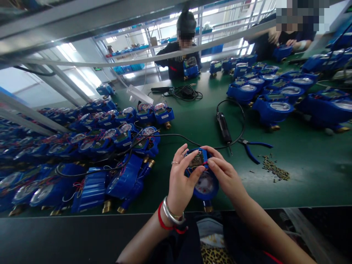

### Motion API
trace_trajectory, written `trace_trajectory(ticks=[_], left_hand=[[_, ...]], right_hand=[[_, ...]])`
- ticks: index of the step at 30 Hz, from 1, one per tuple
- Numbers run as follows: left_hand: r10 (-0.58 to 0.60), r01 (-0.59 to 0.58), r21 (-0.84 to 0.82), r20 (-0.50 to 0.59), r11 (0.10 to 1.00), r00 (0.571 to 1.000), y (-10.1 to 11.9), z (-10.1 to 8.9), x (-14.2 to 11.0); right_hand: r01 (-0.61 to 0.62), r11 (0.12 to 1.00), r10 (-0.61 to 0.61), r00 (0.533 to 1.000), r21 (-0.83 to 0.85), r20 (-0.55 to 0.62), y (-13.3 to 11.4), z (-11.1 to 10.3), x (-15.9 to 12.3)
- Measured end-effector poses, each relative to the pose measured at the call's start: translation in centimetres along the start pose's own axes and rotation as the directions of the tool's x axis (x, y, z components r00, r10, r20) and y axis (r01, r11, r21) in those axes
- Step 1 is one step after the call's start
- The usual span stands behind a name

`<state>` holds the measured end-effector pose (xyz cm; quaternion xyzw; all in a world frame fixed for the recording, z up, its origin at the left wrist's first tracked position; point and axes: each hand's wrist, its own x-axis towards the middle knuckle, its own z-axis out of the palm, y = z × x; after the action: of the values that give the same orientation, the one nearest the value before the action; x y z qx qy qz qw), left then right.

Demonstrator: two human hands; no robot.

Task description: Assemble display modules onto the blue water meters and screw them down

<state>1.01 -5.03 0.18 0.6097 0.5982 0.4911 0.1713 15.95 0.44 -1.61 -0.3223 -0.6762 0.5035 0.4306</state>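
A blue water meter [206,185] with a round dial, a small digital display and a brass pipe end stands at the front edge of the green table, in front of me. My left hand [183,176], with a ring and bracelets, grips the left side of its display housing, thumb and finger over the display. At the right side of that housing, my right hand [224,172] has its fingertips closed on the meter's edge, close to a thin red wire. Whether the fingertips pinch the wire itself is hard to make out.
An electric screwdriver [223,127] with a cable, blue-handled pliers [251,149] and a pile of small screws [275,169] lie to the right. Many blue meters [121,137] crowd the left; more meters [277,106] stand at the back right. Two people work across the table.
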Motion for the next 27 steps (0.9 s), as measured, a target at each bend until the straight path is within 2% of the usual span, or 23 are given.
trace_trajectory(ticks=[3, 8, 12, 18, 22, 27], left_hand=[[-0.009, 0.008, 0.025, 0.011, 1.0, 1.0, 1.0, 0.1, -0.5], [-0.025, 0.035, 0.091, -0.109, 0.995, 0.994, 1.9, 1.3, -0.8], [-0.01, 0.016, 0.036, -0.148, 0.999, 0.989, 2.0, 1.8, -0.5], [0.037, -0.042, -0.031, -0.134, 0.999, 0.99, 1.3, 1.6, -0.2], [0.04, -0.046, -0.085, -0.08, 0.995, 0.996, 0.9, 1.6, 0.1], [0.084, -0.088, -0.064, -0.054, 0.994, 0.995, 0.8, 1.5, 0.3]], right_hand=[[0.021, 0.999, -0.02, 1.0, -0.027, 0.008, -0.3, 0.2, -0.2], [0.082, 0.992, -0.079, 0.996, -0.097, 0.028, -0.7, 0.5, -0.6], [0.111, 0.988, -0.107, 0.993, -0.108, 0.044, -0.7, 0.3, -0.6], [0.155, 0.981, -0.142, 0.983, -0.117, 0.113, -0.7, -0.3, -0.3], [0.182, 0.974, -0.154, 0.968, -0.133, 0.197, -0.6, -0.9, -0.1], [0.25, 0.933, -0.198, 0.957, -0.258, 0.212, 0.1, -2.1, 0.2]])
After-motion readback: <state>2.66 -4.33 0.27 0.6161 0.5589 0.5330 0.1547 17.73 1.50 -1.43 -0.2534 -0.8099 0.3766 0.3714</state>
